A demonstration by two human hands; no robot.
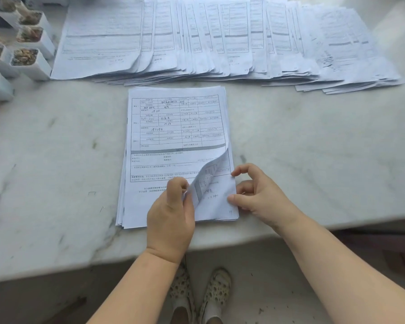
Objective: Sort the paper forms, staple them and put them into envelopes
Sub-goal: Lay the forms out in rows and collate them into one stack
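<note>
At the centre of the frame a stack of forms [173, 141] lies on the table [56, 148]. The left hand [171, 216] pinches the top sheet's lifted lower-right corner [208, 176]; the right hand [257, 195] rests on the stack's edge, fingers loosely curled. Likely risk: two sheets lifting together and getting missorted into the fanned row of forms [220, 43] above.

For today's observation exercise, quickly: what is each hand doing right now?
Left hand: pinches the curled-up corner of the top form on the stack of forms.
Right hand: holds nothing, fingers loosely curled, fingertips at the stack's right edge.
</note>
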